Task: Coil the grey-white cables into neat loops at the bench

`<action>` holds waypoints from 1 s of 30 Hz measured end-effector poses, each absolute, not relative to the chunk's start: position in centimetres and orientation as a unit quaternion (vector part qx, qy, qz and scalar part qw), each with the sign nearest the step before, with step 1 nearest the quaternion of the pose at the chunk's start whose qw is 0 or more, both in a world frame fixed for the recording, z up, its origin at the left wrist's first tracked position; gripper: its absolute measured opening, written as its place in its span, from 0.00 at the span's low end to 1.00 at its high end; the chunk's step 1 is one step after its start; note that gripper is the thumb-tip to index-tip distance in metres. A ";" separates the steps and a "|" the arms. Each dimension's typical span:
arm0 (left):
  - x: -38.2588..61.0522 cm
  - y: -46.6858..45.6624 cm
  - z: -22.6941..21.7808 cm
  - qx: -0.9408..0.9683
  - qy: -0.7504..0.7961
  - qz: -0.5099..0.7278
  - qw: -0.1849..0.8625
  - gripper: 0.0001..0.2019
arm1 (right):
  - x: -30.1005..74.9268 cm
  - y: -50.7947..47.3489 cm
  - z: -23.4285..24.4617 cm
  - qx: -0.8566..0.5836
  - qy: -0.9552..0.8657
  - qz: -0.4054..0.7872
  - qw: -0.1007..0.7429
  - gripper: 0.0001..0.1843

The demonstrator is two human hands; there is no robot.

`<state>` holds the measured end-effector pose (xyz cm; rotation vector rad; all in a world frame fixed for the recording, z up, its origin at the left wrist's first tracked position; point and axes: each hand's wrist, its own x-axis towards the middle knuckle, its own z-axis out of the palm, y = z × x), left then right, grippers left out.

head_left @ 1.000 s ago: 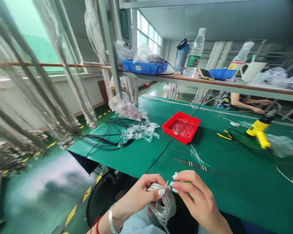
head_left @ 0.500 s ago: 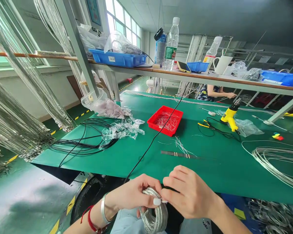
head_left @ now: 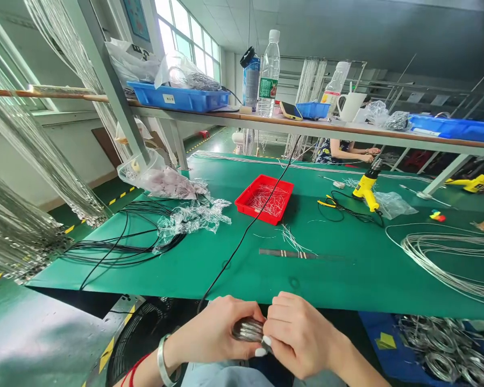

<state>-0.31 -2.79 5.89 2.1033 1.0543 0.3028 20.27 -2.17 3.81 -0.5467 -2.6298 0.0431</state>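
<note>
A coil of silver braided wire (head_left: 248,329) sits between my two hands at the bottom of the view, mostly hidden by my fingers. My left hand (head_left: 213,336), with a metal bangle and red cord at the wrist, grips the coil from the left. My right hand (head_left: 300,336) presses against it from the right, its fingers curled over the wire. A black cable (head_left: 242,236) runs from the shelf across the green mat toward my left hand, and its lower end disappears behind that hand.
The green-matted bench holds a red tray of wire pieces (head_left: 264,199), a yellow heat gun (head_left: 365,188), yellow-handled pliers (head_left: 328,203) and a loose silver wire coil (head_left: 447,258). Above runs a shelf (head_left: 306,122). A co-worker's arm (head_left: 350,151) shows beyond it. Wire coils lie lower right.
My hands have closed in around the coil, which now shows only as a small part between them. The view has swung and levelled, bringing more of the bench's right side into sight.
</note>
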 end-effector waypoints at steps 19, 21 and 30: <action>0.6 -3.2 1.9 0.915 0.340 0.074 -0.207 0.08 | 16.1 -3.9 -4.0 -0.485 -0.356 0.691 0.401 0.15; 0.2 -2.7 2.3 0.921 0.347 0.100 -0.144 0.05 | 17.4 -4.0 -3.1 -0.464 -0.455 0.657 0.383 0.15; 0.2 -1.8 5.4 0.917 0.352 0.165 0.085 0.07 | 21.1 -3.5 0.9 -0.318 -0.888 -0.110 0.314 0.07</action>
